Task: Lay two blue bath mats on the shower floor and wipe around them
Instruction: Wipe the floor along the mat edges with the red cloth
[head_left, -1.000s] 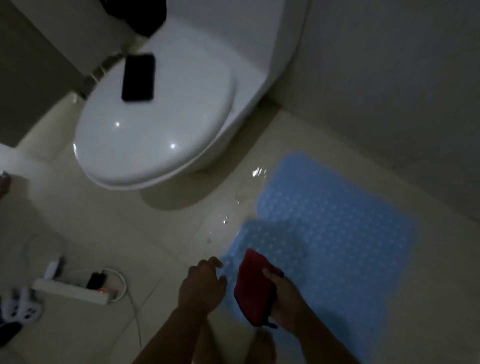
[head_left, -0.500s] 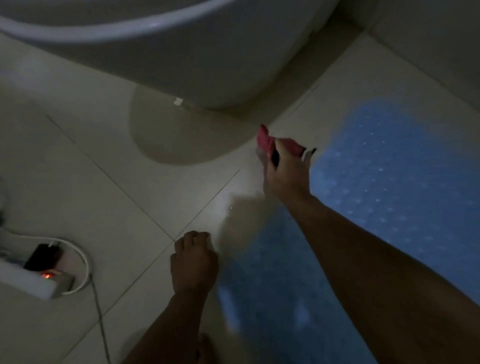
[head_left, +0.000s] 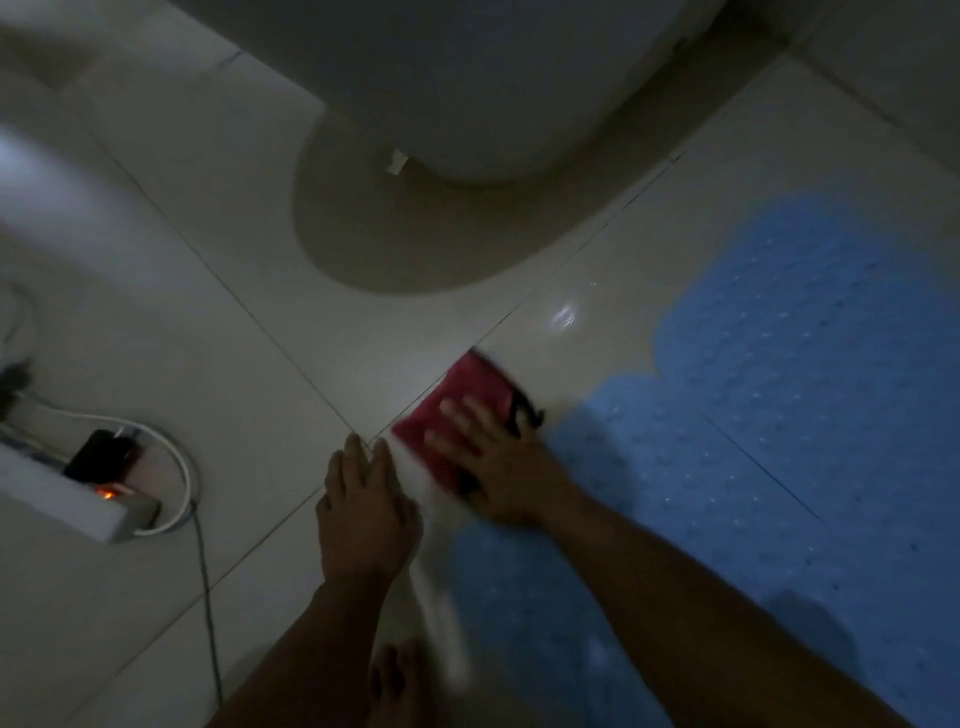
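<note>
1. Since half a second back, the right hand (head_left: 491, 457) has pulled the red cloth (head_left: 457, 410) back from up near the toilet base (head_left: 467, 104) toward the person, and now it's pressed flat on the tile in the middle of the frame. The left hand (head_left: 363, 499) has barely shifted.
2. Right hand: fingers spread and straight on top of the cloth, pushing it down rather than gripping it. It's a bit motion-blurred though.
3. Left hand: flat on the floor just beside the cloth, fingers together and relaxed, holding nothing. Looks like it's just propping the person up.
4. Blue bath mat (head_left: 779, 415) fills the right and lower right of the frame, lying flat on the tile. The cloth sits right at its left edge. Whether it's one mat or two overlapping, can't tell in this dim light.
5. Step-wise this looks like the wiping part, mats already down. There's a shiny patch (head_left: 563, 314) above the cloth, probably water, so the next pass likely needs to go back up there.
6. Containers: none visible, just a power strip (head_left: 78, 499) with a cable at the left edge.
</note>
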